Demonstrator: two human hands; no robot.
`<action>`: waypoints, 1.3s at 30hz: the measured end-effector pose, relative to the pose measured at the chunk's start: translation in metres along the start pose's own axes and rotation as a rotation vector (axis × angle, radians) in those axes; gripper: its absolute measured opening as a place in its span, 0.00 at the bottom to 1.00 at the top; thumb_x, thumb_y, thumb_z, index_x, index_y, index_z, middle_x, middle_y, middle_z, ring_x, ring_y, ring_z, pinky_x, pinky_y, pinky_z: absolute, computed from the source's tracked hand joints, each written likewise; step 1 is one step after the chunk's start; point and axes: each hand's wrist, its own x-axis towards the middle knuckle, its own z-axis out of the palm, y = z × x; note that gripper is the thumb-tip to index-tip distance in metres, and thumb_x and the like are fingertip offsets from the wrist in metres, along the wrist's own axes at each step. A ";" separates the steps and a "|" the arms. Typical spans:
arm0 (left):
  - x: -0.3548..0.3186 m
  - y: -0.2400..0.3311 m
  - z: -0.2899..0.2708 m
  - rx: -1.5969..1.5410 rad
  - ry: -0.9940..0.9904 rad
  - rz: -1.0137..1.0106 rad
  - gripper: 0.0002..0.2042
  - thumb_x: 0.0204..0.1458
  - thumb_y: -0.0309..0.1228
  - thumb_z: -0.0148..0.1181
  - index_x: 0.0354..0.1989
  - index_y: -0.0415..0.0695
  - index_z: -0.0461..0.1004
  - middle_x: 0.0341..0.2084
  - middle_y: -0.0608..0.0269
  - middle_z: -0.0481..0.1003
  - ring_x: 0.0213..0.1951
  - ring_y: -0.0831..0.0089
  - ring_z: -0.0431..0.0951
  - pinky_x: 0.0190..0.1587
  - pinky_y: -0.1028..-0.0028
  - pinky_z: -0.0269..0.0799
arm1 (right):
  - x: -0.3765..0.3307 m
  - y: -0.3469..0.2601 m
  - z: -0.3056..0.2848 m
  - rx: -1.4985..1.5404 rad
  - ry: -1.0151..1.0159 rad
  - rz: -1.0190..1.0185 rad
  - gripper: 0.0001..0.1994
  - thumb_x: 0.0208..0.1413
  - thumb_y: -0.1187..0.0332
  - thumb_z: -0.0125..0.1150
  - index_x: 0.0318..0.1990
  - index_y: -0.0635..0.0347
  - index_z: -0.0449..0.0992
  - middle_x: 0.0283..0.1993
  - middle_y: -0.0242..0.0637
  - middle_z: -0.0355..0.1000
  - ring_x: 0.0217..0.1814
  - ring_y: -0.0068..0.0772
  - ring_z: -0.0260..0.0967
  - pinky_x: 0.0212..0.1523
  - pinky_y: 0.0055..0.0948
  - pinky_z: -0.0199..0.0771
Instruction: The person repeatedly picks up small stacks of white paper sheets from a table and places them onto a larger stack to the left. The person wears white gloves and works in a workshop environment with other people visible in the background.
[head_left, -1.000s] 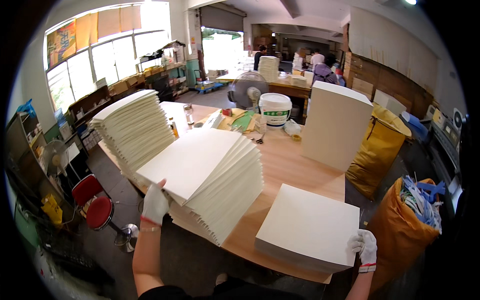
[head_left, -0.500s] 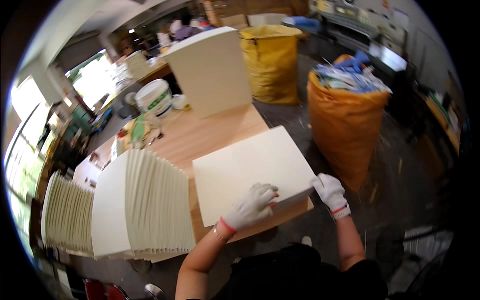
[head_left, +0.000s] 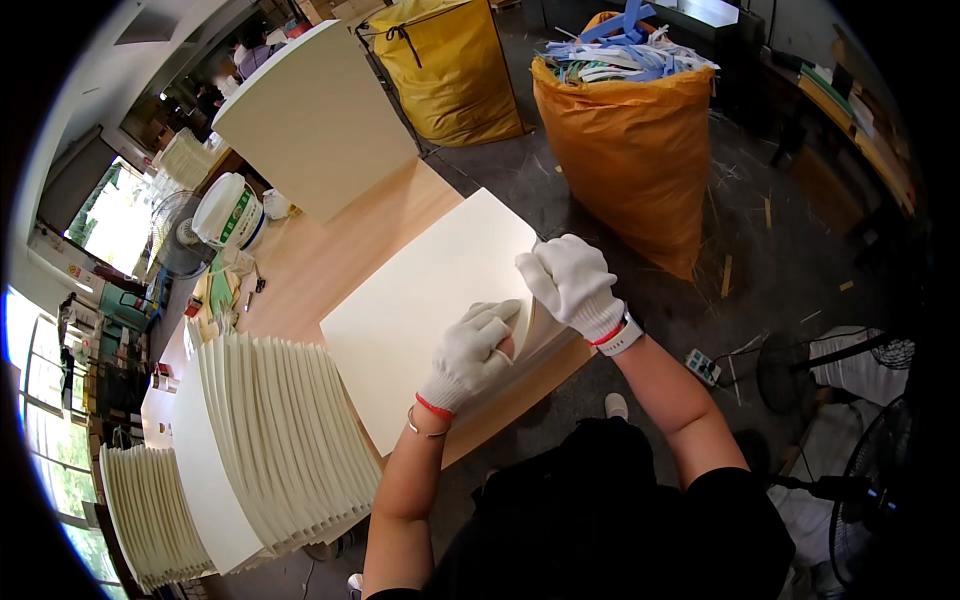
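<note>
A stack of large white sheets point(head_left: 420, 290) lies on the wooden table in front of me. My left hand point(head_left: 468, 355), in a white knit glove with bare fingertips showing, rests over the near edge with its fingers bent round the top sheet. At the right corner my gloved right hand point(head_left: 572, 285) is closed on the same sheet. Between the hands the sheet's edge curls up off the stack. The fingertips of the right hand are partly hidden behind the glove.
Fanned stacks of white sheets point(head_left: 285, 440) stand at left, and a tall white stack point(head_left: 320, 125) at the back. A white bucket point(head_left: 228, 212) and scissors point(head_left: 260, 285) are on the table. Beyond are a yellow bag point(head_left: 450, 75), an orange scrap sack point(head_left: 625, 150) and a fan point(head_left: 870, 490).
My right hand has moved from beside the stack's right corner onto it and closed on the sheet, whose edge now curls up. The view has turned and shifted.
</note>
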 end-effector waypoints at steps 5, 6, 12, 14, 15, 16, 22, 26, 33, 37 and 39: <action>-0.005 0.002 -0.008 -0.043 -0.072 -0.233 0.09 0.51 0.28 0.70 0.34 0.40 0.74 0.52 0.52 0.82 0.46 0.49 0.82 0.48 0.61 0.78 | -0.008 0.007 0.008 -0.017 -0.018 0.099 0.16 0.55 0.72 0.63 0.52 0.63 0.76 0.30 0.39 0.72 0.28 0.44 0.72 0.27 0.41 0.69; -0.005 0.002 -0.008 -0.033 -0.085 -0.266 0.11 0.50 0.29 0.72 0.35 0.40 0.74 0.51 0.52 0.82 0.45 0.50 0.82 0.47 0.61 0.78 | -0.009 0.008 0.009 -0.043 0.026 0.072 0.17 0.54 0.72 0.63 0.52 0.64 0.76 0.30 0.40 0.72 0.28 0.44 0.72 0.27 0.41 0.69; -0.013 -0.006 -0.002 0.055 0.010 -0.278 0.18 0.49 0.32 0.75 0.46 0.44 0.77 0.47 0.54 0.82 0.38 0.54 0.82 0.41 0.63 0.77 | -0.004 0.005 -0.001 -0.013 0.056 -0.016 0.21 0.52 0.75 0.64 0.55 0.70 0.74 0.31 0.41 0.71 0.28 0.45 0.71 0.27 0.41 0.71; -0.021 -0.009 0.004 0.119 0.081 -0.211 0.20 0.49 0.32 0.75 0.51 0.45 0.78 0.44 0.56 0.82 0.37 0.55 0.82 0.40 0.64 0.77 | -0.002 0.004 -0.005 0.039 0.042 -0.072 0.21 0.51 0.76 0.64 0.55 0.71 0.74 0.31 0.41 0.71 0.28 0.44 0.71 0.26 0.41 0.71; -0.024 -0.013 0.005 0.130 0.067 -0.189 0.21 0.49 0.32 0.75 0.52 0.46 0.78 0.43 0.56 0.81 0.37 0.55 0.82 0.40 0.64 0.77 | -0.003 0.006 -0.003 0.009 0.059 -0.071 0.19 0.54 0.74 0.63 0.54 0.70 0.75 0.31 0.40 0.71 0.28 0.43 0.71 0.27 0.41 0.71; -0.025 -0.016 0.005 0.142 0.055 -0.164 0.22 0.50 0.32 0.75 0.54 0.47 0.78 0.41 0.57 0.81 0.36 0.56 0.82 0.40 0.64 0.77 | -0.004 0.008 0.001 -0.021 0.077 -0.070 0.18 0.56 0.73 0.62 0.54 0.68 0.75 0.31 0.39 0.71 0.29 0.42 0.72 0.27 0.40 0.72; -0.010 0.004 -0.006 0.099 -0.082 -0.257 0.22 0.52 0.32 0.75 0.55 0.50 0.78 0.41 0.59 0.80 0.35 0.57 0.82 0.38 0.64 0.77 | -0.011 0.007 0.007 -0.111 0.034 0.022 0.17 0.58 0.73 0.62 0.54 0.67 0.75 0.31 0.37 0.71 0.29 0.40 0.72 0.29 0.39 0.74; -0.011 0.002 -0.005 0.101 -0.070 -0.293 0.21 0.52 0.32 0.74 0.55 0.49 0.78 0.42 0.59 0.80 0.35 0.57 0.82 0.38 0.65 0.77 | -0.008 0.006 0.004 -0.127 0.106 -0.032 0.17 0.58 0.73 0.62 0.55 0.67 0.75 0.33 0.38 0.72 0.31 0.40 0.73 0.31 0.39 0.75; -0.009 0.002 -0.006 0.087 -0.082 -0.182 0.17 0.56 0.31 0.70 0.54 0.46 0.77 0.49 0.56 0.80 0.39 0.56 0.84 0.41 0.64 0.79 | -0.006 0.007 0.005 -0.059 0.134 -0.057 0.20 0.51 0.77 0.65 0.54 0.70 0.74 0.30 0.40 0.71 0.26 0.44 0.70 0.24 0.41 0.68; -0.013 -0.006 -0.003 0.069 -0.064 -0.195 0.17 0.56 0.32 0.71 0.53 0.46 0.78 0.52 0.55 0.79 0.39 0.54 0.84 0.41 0.63 0.79 | -0.009 0.005 0.007 -0.044 0.042 0.043 0.19 0.54 0.76 0.63 0.54 0.69 0.75 0.30 0.40 0.70 0.27 0.43 0.70 0.26 0.41 0.70; -0.013 -0.003 -0.002 0.097 -0.038 -0.210 0.17 0.55 0.33 0.71 0.53 0.46 0.78 0.52 0.55 0.79 0.38 0.54 0.84 0.41 0.63 0.79 | -0.012 0.005 0.007 -0.065 -0.007 0.081 0.17 0.58 0.74 0.61 0.55 0.67 0.75 0.31 0.38 0.70 0.30 0.41 0.72 0.30 0.41 0.73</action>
